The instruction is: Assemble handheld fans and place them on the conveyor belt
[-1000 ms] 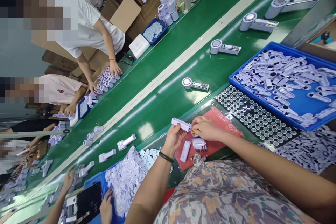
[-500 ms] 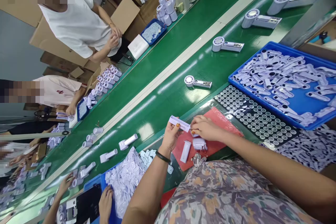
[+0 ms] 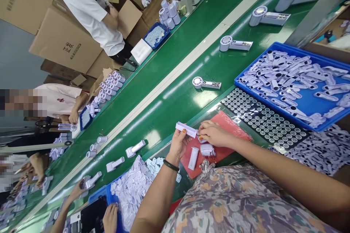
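My left hand [image 3: 179, 143] grips a pale lilac plastic handle shell [image 3: 186, 130] above the red mat [image 3: 229, 125]. My right hand [image 3: 213, 133] is closed in a pinch at the shell's right end, holding something too small to make out. Two more lilac parts lie on the mat just below: a narrow shell [image 3: 193, 158] and a rounded piece [image 3: 207, 149]. A black sheet of small round pieces [image 3: 262, 118] lies to the right of my right hand.
A blue tray [image 3: 308, 103] of lilac shells stands at the right. Part-built fans [image 3: 206, 84] [image 3: 235, 44] lie on the green conveyor belt [image 3: 169, 65]. A neighbour's hands [image 3: 109, 218] work at a blue tray of white parts [image 3: 131, 189] lower left. Other people and cardboard boxes stand across the belt.
My hands stay together on the shell, which tilted slightly and then levelled again. The fans drifted along the belt. The person in white across the belt turned away from the belt.
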{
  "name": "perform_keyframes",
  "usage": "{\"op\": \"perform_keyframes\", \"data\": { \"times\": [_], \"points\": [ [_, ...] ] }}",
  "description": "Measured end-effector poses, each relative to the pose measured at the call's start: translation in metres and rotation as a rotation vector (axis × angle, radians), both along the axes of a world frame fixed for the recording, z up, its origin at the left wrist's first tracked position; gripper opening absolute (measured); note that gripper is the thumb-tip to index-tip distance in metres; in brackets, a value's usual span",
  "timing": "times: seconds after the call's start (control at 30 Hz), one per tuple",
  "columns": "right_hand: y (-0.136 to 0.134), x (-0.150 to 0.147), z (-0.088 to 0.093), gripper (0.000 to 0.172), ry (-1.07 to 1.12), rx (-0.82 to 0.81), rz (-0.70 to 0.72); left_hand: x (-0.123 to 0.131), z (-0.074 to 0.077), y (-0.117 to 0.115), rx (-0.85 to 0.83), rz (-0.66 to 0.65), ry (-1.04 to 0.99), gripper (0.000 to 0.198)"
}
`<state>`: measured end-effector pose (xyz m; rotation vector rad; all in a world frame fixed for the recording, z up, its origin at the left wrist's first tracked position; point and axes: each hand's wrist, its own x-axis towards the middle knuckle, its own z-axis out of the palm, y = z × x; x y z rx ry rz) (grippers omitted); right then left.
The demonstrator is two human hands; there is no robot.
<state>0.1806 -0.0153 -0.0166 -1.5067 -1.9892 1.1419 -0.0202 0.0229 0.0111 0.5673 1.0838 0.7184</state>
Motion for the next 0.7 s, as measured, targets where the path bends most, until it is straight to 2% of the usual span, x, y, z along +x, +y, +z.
{"op": "perform_keyframes", "data": {
  "times": [0.4, 0.6, 0.7],
  "points": [
    [0.0037, 0.0028, 0.004, 0.018, -0.008, 0.021, 0.086, 0.0035, -0.0007, 0.0071, -0.046, -0.06, 0.015, 0.05],
    [0.0085, 0.0035, 0.0044, 0.023, -0.007, -0.028, 0.02, 0.003, -0.0005, 0.0089, -0.045, -0.079, 0.002, 0.05],
    [0.0093, 0.0019, 0.0018, 0.024, -0.002, -0.052, -0.016, 0.0035, 0.0013, 0.0051, 0.016, -0.079, 0.043, 0.052]
  ]
}}
